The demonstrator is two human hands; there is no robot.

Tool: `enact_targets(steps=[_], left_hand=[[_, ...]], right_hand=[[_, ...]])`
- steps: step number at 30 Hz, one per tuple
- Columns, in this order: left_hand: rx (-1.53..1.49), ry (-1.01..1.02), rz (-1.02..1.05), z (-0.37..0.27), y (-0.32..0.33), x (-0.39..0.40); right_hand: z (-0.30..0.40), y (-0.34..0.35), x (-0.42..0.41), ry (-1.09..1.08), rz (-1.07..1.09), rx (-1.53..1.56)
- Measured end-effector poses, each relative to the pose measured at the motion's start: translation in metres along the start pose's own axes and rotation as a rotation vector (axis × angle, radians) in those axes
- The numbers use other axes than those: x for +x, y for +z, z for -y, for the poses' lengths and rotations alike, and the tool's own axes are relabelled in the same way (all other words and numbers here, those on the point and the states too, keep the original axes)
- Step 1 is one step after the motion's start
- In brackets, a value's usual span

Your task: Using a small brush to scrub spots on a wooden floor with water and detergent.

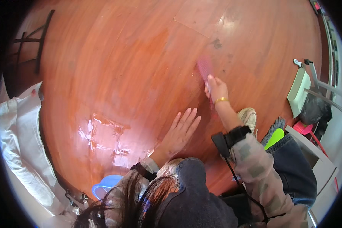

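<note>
My right hand [219,89] is closed around a pink textured cloth [204,67], blurred, which trails over the floor ahead of the fingers and shows a little below the hand. Reddish-brown wood-look flooring [136,71] spreads out before me. Several dark marks [217,44] lie on it just beyond the cloth. My left hand [182,129] holds nothing; it is palm down with the fingers slightly apart, to the left of the right forearm. Whether its palm touches the floor cannot be told. Wet-looking glare [105,136] shines to the left of this hand.
A blue plastic basin [107,183] is beside my left arm. To the right are a pale green bin [299,92], a black plastic bag [315,109], a grey mop head [275,129] and a pink brush [302,128]. White fabric [25,128] and black metal legs [42,42] border the left.
</note>
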State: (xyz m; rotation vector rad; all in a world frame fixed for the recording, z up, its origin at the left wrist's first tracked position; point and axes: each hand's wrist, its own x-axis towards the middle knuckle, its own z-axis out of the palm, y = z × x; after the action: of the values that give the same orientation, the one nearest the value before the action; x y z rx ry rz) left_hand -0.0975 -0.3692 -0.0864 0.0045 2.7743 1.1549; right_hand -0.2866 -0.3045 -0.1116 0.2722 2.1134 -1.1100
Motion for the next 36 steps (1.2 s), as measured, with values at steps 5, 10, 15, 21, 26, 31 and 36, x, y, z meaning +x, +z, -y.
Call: enact_targets(steps=[5, 10, 15, 21, 26, 31, 36], left_hand=[[0.044, 0.027, -0.001, -0.007, 0.007, 0.010], [-0.007, -0.021, -0.015, -0.011, 0.023, -0.021], [-0.078, -0.147, -0.065, -0.004, 0.011, -0.044], [-0.086, -0.148, 0.005, -0.012, 0.023, -0.051], [-0.038, -0.283, -0.097, -0.006, 0.023, -0.074], [0.018, -0.290, -0.027, -0.011, 0.022, -0.073], [-0.023, -0.307, -0.123, -0.011, 0.025, -0.078]], right_hand=[[-0.067, 0.002, -0.060, -0.340, 0.042, -0.520], [-0.116, 0.011, -0.051, -0.482, 0.217, -0.593], [-0.049, 0.029, -0.050, -0.246, 0.069, -0.486], [-0.095, 0.025, -0.104, -0.443, 0.406, -1.070], [-0.082, 0.043, -0.097, -0.306, 0.231, -0.728], [-0.095, 0.046, -0.110, -0.294, 0.632, -1.149], [-0.051, 0.055, -0.079, -0.265, 0.213, -0.581]])
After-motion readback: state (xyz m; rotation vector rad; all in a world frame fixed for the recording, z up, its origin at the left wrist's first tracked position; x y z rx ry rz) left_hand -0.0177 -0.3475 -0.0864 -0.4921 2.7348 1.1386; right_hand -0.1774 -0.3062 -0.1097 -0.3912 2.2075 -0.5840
